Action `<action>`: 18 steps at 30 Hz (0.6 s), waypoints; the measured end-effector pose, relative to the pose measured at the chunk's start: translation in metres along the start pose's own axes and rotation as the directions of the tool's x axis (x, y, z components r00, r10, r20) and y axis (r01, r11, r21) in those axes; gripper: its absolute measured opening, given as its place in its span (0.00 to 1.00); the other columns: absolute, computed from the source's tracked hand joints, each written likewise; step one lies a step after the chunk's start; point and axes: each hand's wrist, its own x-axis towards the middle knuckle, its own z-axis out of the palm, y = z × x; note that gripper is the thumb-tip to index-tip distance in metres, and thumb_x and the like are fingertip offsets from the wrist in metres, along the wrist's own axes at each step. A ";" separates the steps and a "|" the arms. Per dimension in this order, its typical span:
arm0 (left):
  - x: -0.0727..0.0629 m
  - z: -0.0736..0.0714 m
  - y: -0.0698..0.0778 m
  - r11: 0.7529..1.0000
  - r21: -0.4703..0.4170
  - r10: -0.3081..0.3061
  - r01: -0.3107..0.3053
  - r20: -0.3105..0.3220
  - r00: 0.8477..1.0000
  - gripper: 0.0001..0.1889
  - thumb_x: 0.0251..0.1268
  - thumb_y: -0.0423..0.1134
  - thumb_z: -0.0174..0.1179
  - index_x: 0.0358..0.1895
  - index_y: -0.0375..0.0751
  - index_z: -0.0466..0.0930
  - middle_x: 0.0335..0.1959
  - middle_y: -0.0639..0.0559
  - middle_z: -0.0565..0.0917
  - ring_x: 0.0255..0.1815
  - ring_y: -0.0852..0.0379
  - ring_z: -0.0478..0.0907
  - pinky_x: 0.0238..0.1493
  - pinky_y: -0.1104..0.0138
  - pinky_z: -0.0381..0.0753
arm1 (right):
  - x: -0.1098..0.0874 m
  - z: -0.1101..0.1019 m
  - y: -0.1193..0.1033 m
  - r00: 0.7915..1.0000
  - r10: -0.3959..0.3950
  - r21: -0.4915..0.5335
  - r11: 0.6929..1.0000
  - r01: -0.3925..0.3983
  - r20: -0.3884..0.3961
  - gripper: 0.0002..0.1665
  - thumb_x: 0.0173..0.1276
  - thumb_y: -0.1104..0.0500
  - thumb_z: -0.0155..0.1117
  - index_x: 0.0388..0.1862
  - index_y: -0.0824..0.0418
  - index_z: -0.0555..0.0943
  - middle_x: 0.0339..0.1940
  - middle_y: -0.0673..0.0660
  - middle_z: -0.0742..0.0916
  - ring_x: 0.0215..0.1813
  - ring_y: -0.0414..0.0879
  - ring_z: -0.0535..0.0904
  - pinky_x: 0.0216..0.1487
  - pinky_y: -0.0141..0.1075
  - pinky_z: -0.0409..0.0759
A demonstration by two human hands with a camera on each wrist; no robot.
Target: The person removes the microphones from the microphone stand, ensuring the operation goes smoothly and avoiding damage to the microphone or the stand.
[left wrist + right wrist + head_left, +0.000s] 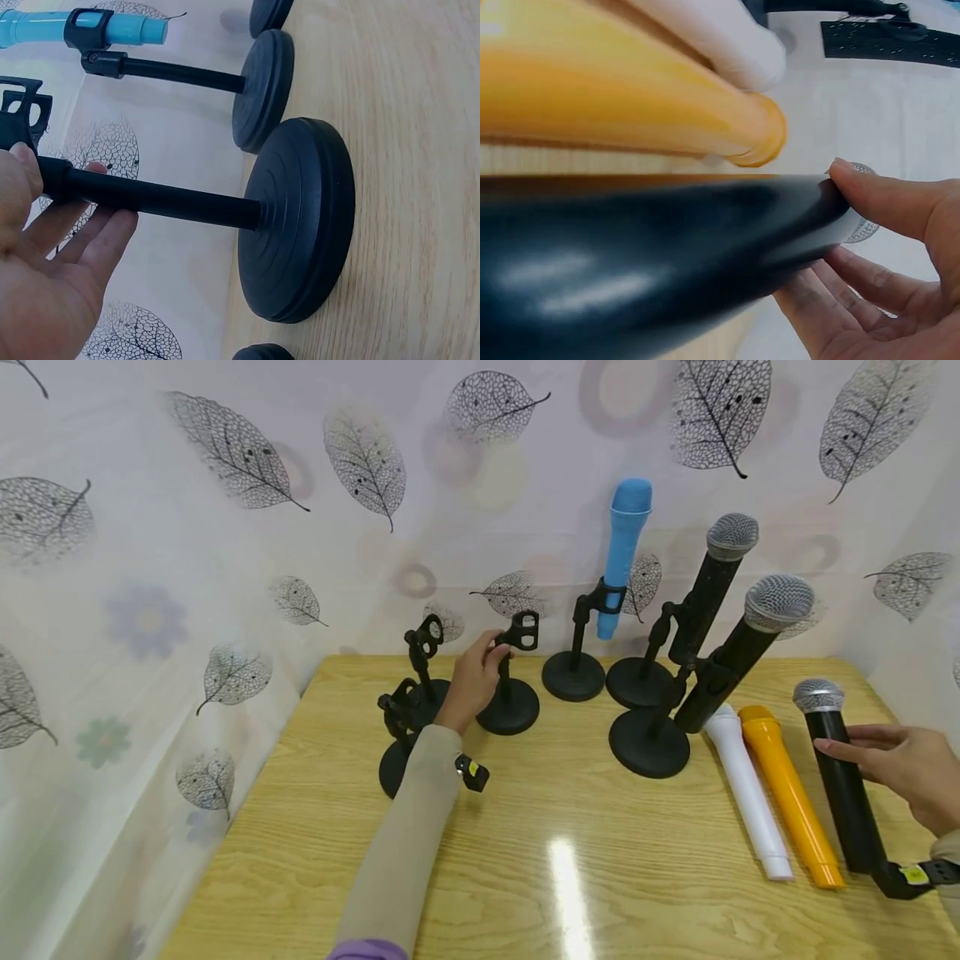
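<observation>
Nearest us, glare streaks the wood-grain tabletop; toward its right edge, the right hand pinches a black microphone between thumb and fingers. Farther back, we see the left hand curled around a stand, before a leaf-printed backdrop.

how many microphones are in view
6: a blue one and two black ones held in stands, a white one and an orange one lying on the table, and another black one in the right hand.

Beige sleeves end beside black, yellow-marked wrist cameras.
</observation>
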 end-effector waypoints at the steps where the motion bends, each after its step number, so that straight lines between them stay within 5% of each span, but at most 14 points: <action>1: 0.001 0.000 0.000 1.000 -0.002 0.001 -0.001 0.000 1.000 0.24 0.82 0.50 0.44 0.73 0.44 0.69 0.53 0.47 0.86 0.58 0.50 0.81 0.59 0.53 0.78 | 0.001 0.001 0.002 1.000 0.001 -0.003 1.000 -0.001 0.008 0.48 0.74 0.46 0.63 0.67 0.88 0.60 0.64 0.88 0.65 0.56 0.82 0.71 0.44 0.60 0.80; 11: 0.005 -0.002 -0.002 1.000 -0.010 0.015 -0.015 -0.005 1.000 0.22 0.83 0.46 0.44 0.71 0.44 0.70 0.53 0.46 0.86 0.57 0.49 0.81 0.60 0.53 0.77 | 0.009 0.005 0.018 0.996 0.014 -0.022 1.000 -0.012 0.093 0.50 0.74 0.44 0.64 0.65 0.90 0.61 0.63 0.90 0.65 0.53 0.80 0.74 0.36 0.49 0.85; 18: 0.008 -0.001 -0.003 1.000 -0.011 0.010 -0.010 -0.007 1.000 0.21 0.83 0.46 0.44 0.72 0.45 0.69 0.54 0.45 0.85 0.59 0.50 0.81 0.61 0.53 0.77 | 0.010 0.008 0.019 0.993 0.027 -0.051 0.998 -0.022 0.111 0.49 0.74 0.46 0.63 0.63 0.92 0.61 0.62 0.90 0.65 0.52 0.78 0.75 0.41 0.54 0.84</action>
